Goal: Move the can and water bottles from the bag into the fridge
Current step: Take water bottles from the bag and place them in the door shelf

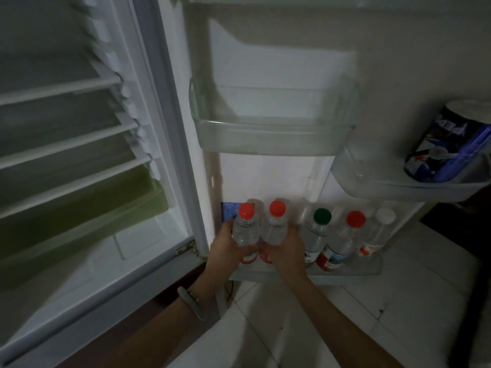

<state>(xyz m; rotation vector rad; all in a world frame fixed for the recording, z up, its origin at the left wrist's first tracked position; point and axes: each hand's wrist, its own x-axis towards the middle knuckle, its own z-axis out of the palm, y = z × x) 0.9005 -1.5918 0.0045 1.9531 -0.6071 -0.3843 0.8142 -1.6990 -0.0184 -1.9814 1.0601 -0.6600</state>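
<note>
The fridge stands open, its door point(265, 62) swung out ahead of me. My left hand point(225, 248) grips a clear red-capped water bottle point(245, 229) at the left end of the bottom door rack point(345, 272). My right hand point(284, 253) grips a second red-capped bottle point(275, 227) right beside it. Three more bottles stand in the same rack to the right: a green-capped one point(317, 232), a red-capped one point(345, 235) and a white-capped one point(377, 232). A dark blue can point(441, 144) stands in a door shelf point(398, 187) at the right. No bag is in view.
The fridge interior at the left has several white shelves point(66, 144) and a greenish drawer point(79, 221) at the bottom. A clear door bin point(271, 134) sits above the bottles. White floor tiles point(345, 328) lie below. A band is on my left wrist point(191, 301).
</note>
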